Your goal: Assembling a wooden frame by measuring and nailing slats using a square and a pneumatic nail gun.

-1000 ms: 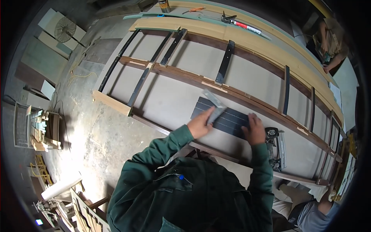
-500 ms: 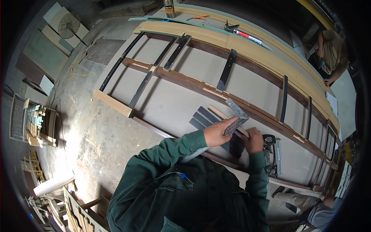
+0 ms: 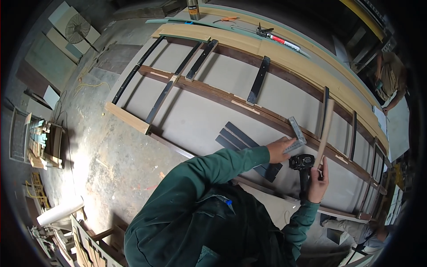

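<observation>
My left hand [image 3: 279,150] is closed on a grey metal square [image 3: 300,135], whose angled blades reach up over the long frame. In my right hand [image 3: 317,184] a narrow pale wood strip [image 3: 326,133] stands tilted, its far end crossing the brown middle rail. A black nail gun [image 3: 302,162] is between my two hands. Its lower part runs beside my right hand, and I cannot tell whether they touch. Several dark flat strips [image 3: 238,137] lie side by side on the pale panel, partly covered by my left forearm.
The long wooden frame [image 3: 209,89] with dark crosspieces spans the panel. Beyond it lie a caulking gun [image 3: 280,40], orange-handled pliers [image 3: 227,19] and a can [image 3: 193,10]. One person [image 3: 391,80] works at the far right, another [image 3: 371,236] at the lower right.
Both hands have moved right and apart. The square has gone right with my left hand. My right hand has swung the wood strip up, away from the square. The nail gun appears shifted slightly left.
</observation>
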Available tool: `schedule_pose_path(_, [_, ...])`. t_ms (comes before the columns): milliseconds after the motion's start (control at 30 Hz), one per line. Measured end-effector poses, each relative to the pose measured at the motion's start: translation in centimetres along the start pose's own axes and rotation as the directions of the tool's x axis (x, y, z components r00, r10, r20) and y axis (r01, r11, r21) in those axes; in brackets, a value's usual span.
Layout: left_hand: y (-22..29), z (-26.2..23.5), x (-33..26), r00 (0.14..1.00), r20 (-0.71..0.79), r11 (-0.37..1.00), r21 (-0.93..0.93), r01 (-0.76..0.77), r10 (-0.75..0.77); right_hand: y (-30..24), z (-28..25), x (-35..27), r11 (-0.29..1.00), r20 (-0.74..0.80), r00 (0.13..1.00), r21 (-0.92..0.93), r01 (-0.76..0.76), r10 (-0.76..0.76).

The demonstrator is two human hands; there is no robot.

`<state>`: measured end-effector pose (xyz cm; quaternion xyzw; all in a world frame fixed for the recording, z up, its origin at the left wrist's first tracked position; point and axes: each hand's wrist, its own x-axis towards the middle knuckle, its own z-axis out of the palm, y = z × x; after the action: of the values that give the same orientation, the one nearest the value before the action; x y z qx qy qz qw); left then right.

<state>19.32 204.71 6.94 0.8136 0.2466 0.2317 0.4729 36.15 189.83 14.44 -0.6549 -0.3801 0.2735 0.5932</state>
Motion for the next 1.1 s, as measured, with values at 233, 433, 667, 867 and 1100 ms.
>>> schedule_pose_path(233, [4.1,-5.5,-5.7,0.967,-0.213,0.609,-0.789,-0.084,-0.142,-1.5,9.4,-1.3,0.856,0.321,0.903,-0.337,0.392,-0.287])
schedule_pose_path(433, [-2.1,-17.0,-11.6,0.750,-0.524,0.875,-0.461,0.148,-0.403,-3.9,24.3,-4.4,0.887,0.739,0.657,0.196,-0.419,0.147])
schedule_pose_path(667, [-8.8,-27.5,-21.0,0.657,-0.312,0.668,-0.627,0.400,-0.686,0.0,38.6,-6.6,0.850,0.872,0.430,0.031,-0.526,0.235])
schedule_pose_path(867, [-11.7,-30.0,-24.0,0.749,-0.236,0.780,-0.299,0.550,-0.619,1.6,44.8,-3.6,0.828,0.729,0.584,0.043,-0.559,0.357])
schedule_pose_path(1100, [-14.8,-31.5,-23.6,0.772,-0.230,0.775,-0.424,0.468,-0.592,2.5,48.6,-2.2,0.821,0.697,0.612,0.057,-0.568,0.375])
